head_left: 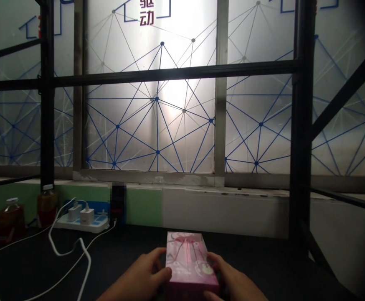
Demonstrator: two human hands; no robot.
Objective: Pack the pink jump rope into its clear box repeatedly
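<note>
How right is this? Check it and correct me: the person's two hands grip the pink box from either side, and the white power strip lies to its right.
One slip: the head view shows the white power strip to the left of the pink box. The rest stands.

Dark red Chinese characters (146,18) stand on the middle window pane (132,92): 动 reads clearly, and above it 驱, cut by the upper edge. Red lettering on the left pane (13,104) is mostly hidden behind a black post (47,125). Pale print on the pink box (187,261) is too blurred to read, as are the labels of two bottles (11,221).
</note>
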